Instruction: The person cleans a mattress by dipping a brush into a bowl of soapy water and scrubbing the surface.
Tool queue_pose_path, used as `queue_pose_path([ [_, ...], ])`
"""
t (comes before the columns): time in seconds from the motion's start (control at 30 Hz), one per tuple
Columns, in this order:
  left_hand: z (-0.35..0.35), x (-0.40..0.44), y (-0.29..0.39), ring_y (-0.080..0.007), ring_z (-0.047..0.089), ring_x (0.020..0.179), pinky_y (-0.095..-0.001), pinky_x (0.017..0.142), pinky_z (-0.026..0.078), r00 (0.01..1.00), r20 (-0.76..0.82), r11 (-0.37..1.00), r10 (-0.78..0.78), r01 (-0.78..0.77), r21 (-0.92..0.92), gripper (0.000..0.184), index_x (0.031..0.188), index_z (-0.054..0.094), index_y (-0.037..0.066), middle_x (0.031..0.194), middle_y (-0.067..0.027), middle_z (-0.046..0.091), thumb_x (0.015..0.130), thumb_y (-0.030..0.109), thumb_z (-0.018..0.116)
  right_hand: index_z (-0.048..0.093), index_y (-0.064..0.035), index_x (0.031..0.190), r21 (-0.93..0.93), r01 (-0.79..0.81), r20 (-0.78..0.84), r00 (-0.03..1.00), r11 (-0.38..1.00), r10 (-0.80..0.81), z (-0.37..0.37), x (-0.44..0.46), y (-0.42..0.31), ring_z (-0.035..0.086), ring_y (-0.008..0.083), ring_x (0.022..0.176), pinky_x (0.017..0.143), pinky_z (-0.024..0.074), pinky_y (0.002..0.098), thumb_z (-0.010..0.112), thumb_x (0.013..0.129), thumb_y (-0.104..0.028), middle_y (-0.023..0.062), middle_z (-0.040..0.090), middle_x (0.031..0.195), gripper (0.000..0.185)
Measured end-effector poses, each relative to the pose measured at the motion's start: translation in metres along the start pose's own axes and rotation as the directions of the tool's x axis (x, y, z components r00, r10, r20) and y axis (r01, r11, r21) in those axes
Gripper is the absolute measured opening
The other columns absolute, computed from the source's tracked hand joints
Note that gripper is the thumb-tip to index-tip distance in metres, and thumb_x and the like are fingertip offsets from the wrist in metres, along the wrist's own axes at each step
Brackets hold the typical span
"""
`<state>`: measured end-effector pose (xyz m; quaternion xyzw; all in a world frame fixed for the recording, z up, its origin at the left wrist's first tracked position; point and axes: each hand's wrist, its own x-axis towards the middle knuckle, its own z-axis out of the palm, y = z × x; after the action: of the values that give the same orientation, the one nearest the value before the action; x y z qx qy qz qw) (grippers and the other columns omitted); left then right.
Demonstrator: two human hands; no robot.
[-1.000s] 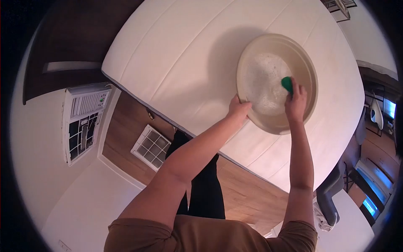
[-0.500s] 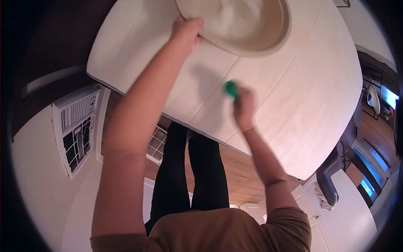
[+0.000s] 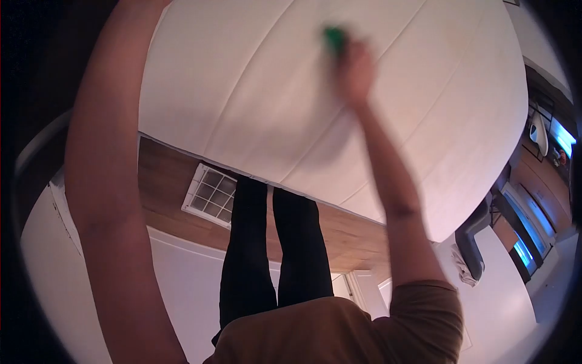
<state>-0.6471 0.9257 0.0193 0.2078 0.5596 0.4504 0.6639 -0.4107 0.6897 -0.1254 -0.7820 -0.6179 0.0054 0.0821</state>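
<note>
Blurred by motion, my right hand (image 3: 356, 70) is closed on a green object (image 3: 334, 40), which looks like a sponge or brush head. Hand and green object are over the white quilted mattress (image 3: 267, 103), and a soft shadow falls below them; contact with the surface cannot be made out. My left arm stretches up the left side, but the left hand is past the top edge of the view. The beige basin is out of view.
A white gridded panel (image 3: 210, 194) is on the wood floor beside the mattress edge, near my legs. A dark grey curved object (image 3: 470, 252) lies at the right on a white surface. Lit blue windows (image 3: 527, 212) are further right.
The basin and my left hand have passed out of view at the top left. My right hand, with the green object, has left the basin and moved up over the mattress.
</note>
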Motion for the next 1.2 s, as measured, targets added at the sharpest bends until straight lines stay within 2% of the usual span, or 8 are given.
queue_pose_path([
  [0.17,-0.018,-0.016,-0.006,-0.0322,0.056,0.108,-0.0452,0.084,0.053,0.991,0.135,0.986,0.006,-0.029,0.164,0.066,0.138,0.027,-0.001,0.127,-0.0174,0.049,0.085,0.014,0.063,0.054,-0.0096,0.121,0.442,0.381,0.322,0.778,0.812,-0.540,-0.040,-0.143,-0.132,0.060,0.0335,0.095,0.086,0.0466,0.0462,0.055,0.085,-0.018,0.0144,0.061,0.108,0.038],
  [0.27,-0.102,-0.031,-0.017,-0.0330,0.054,0.114,-0.0450,0.088,0.051,0.975,0.087,0.914,0.206,-0.223,0.339,0.081,0.145,0.015,0.001,0.135,-0.0189,0.044,0.086,0.024,0.065,0.057,-0.0091,0.117,0.256,0.547,0.145,0.793,0.797,-0.591,-0.006,-0.040,-0.065,0.060,0.0326,0.094,0.085,0.0468,0.0451,0.056,0.084,-0.020,0.0126,0.061,0.109,0.034],
  [0.47,-0.265,-0.083,-0.103,-0.0305,0.029,0.136,-0.0371,0.112,0.023,0.832,-0.275,0.697,0.482,-0.174,0.695,0.085,0.145,-0.004,-0.005,0.149,-0.0248,0.020,0.092,0.027,0.055,0.059,-0.0093,0.112,0.122,-0.268,0.032,0.963,0.956,0.266,-0.008,0.082,-0.039,0.060,0.0322,0.084,0.076,0.0481,0.0428,0.056,0.080,-0.013,0.0124,0.061,0.098,0.032],
  [0.73,-0.258,-0.064,-0.161,-0.0400,0.009,0.141,-0.0422,0.115,0.012,0.755,-0.420,0.539,0.503,0.106,0.836,0.083,0.147,-0.009,0.002,0.152,-0.0276,0.001,0.095,0.050,0.035,0.058,-0.0197,0.118,0.548,0.320,0.491,0.625,0.773,-0.607,-0.017,-0.090,-0.188,0.059,0.0265,0.100,0.092,0.0447,0.0450,0.049,0.085,-0.015,0.0097,0.058,0.115,0.034],
  [0.77,-0.247,-0.066,-0.164,-0.0415,0.008,0.141,-0.0431,0.115,0.011,0.740,-0.474,0.509,0.478,0.207,0.836,0.082,0.147,-0.009,0.003,0.152,-0.0272,-0.001,0.095,0.054,0.029,0.058,-0.0191,0.118,0.399,0.527,0.045,0.806,0.750,-0.590,0.019,-0.068,-0.144,0.059,0.0267,0.098,0.085,0.0477,0.0420,0.050,0.085,-0.016,0.0067,0.060,0.114,0.034],
  [0.9,-0.226,-0.071,-0.156,-0.0417,0.011,0.140,-0.0440,0.114,0.014,0.709,-0.573,0.594,0.411,0.269,0.758,0.082,0.147,-0.008,0.002,0.151,-0.0285,0.000,0.094,0.056,0.026,0.060,-0.0134,0.107,-0.087,0.060,0.002,0.998,0.994,-0.060,-0.009,0.122,-0.012,0.062,0.0334,0.084,0.070,0.0511,0.0465,0.059,0.082,-0.025,0.0119,0.063,0.103,0.027],
  [1.03,-0.234,-0.072,-0.163,-0.0411,0.012,0.140,-0.0468,0.113,0.018,0.724,-0.503,0.593,0.473,0.161,0.789,0.079,0.147,-0.006,0.002,0.151,-0.0279,-0.001,0.096,0.053,0.026,0.060,-0.0050,0.100,0.084,-0.281,-0.002,0.959,0.956,0.282,0.020,0.097,-0.056,0.063,0.0303,0.070,0.071,0.0500,0.0475,0.050,0.088,-0.027,0.0170,0.065,0.084,0.027],
  [1.2,-0.258,-0.054,-0.177,-0.0411,0.014,0.139,-0.0458,0.112,0.021,0.731,-0.361,0.403,0.579,0.128,0.906,0.076,0.147,-0.006,0.001,0.151,-0.0275,-0.002,0.097,0.048,0.028,0.058,-0.0090,0.108,0.456,0.333,0.340,0.792,0.825,-0.507,-0.024,-0.124,-0.174,0.061,0.0316,0.081,0.074,0.0498,0.0468,0.049,0.088,-0.018,0.0173,0.063,0.091,0.024],
])
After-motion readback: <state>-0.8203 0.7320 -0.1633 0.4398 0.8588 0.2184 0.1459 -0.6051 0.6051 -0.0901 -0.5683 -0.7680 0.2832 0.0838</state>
